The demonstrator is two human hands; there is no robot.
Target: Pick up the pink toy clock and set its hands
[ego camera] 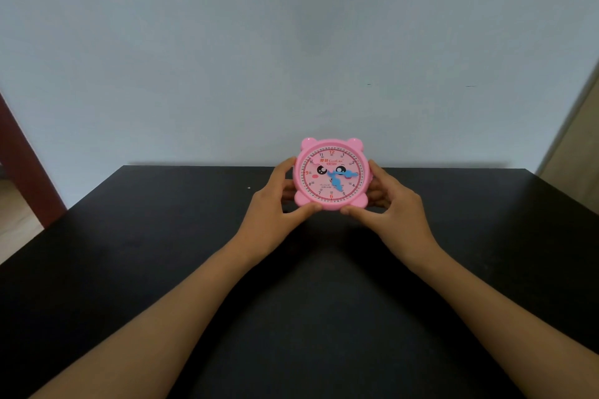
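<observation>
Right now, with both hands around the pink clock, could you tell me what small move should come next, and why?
Probably free the right hand to turn the blue hands: the pink toy clock faces the camera, upright, gripped on both sides, so the left hand could likely hold it alone.

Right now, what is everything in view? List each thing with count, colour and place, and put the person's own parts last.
toy clock: one, pink with two blue hands, upright and facing the camera, near the table's far edge, held on both sides
table: one, black, fills the lower half of the view
wall: one, pale grey-blue, behind the table
door frame: one, reddish-brown, far left edge
left hand: one, bare, gripping the clock's left side
right hand: one, bare, gripping the clock's right side
</observation>
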